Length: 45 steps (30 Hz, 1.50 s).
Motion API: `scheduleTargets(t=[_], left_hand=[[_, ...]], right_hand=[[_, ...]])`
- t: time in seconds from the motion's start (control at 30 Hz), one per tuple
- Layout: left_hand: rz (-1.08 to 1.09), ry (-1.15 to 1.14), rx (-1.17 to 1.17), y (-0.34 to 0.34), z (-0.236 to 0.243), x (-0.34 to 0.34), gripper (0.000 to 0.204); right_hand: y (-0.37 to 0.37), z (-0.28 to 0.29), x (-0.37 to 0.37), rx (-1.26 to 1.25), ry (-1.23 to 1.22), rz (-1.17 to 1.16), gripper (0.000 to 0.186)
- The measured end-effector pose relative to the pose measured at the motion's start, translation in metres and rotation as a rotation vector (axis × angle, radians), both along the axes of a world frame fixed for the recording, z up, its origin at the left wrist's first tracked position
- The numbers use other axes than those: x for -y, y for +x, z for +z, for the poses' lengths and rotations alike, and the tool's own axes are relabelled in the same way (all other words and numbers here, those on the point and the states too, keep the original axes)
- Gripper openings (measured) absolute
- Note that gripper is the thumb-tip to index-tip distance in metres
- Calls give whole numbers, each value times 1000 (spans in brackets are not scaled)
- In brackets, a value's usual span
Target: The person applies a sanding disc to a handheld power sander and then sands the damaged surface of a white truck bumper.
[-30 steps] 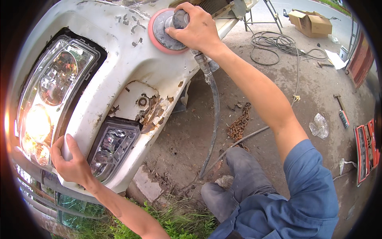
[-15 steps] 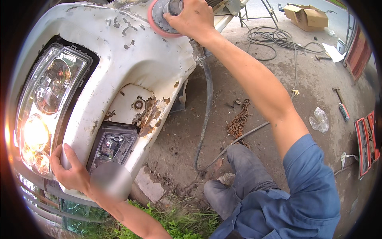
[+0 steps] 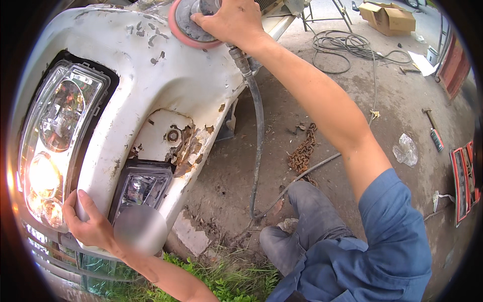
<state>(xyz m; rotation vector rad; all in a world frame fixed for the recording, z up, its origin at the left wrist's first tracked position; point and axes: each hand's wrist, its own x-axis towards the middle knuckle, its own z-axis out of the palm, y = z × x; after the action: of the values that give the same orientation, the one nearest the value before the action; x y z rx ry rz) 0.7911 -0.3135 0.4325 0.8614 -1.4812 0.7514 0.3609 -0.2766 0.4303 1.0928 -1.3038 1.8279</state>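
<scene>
As the fingers of the right hand close around the dark top of a round sander at the upper centre of the frame, the tool's pink-edged disc lies over the white body panel of a vehicle. The upper edge of the picture crops both hand and tool. Across the lower left of the frame, the left hand rests on the panel's edge beside a lit headlight, thumb apart from the bent fingers; whether they grip the edge or merely lean on it cannot be told.

A dark hose hangs from the sander's fitting down the middle of the frame. Left of it, rust and flaking paint mark the panel above a smaller lamp, partly covered by a blurred round patch.

Right of centre, a rusty chain lies on the bare ground, below a coiled cable. An open cardboard box sits at upper right, while a hammer, a spray can and a clear plastic bag lie near the right edge. Green grass grows at lower centre.
</scene>
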Motion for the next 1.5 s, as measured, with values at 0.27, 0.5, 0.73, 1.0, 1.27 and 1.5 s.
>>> scheduleTargets(t=[0.27,0.5,0.73,1.0,1.27,1.5], left_hand=[[-1,18,2,-1,0,0,31],[-14,10,-17,-1,2,-6,30],[39,11,-12,-1,3,-7,28],[108,-36,28,-1,3,-7,32],[58,-33,-1,-7,1,-9,27],[78,-57,8,-9,2,-6,26]], right_hand=[[-2,3,-2,-10,38,82,53],[15,-1,-11,-60,107,83,53],[7,24,-2,-121,4,30,50],[-1,42,12,-121,-131,32,46],[12,63,23,-167,-374,71,50],[0,55,26,-49,-320,27,51]])
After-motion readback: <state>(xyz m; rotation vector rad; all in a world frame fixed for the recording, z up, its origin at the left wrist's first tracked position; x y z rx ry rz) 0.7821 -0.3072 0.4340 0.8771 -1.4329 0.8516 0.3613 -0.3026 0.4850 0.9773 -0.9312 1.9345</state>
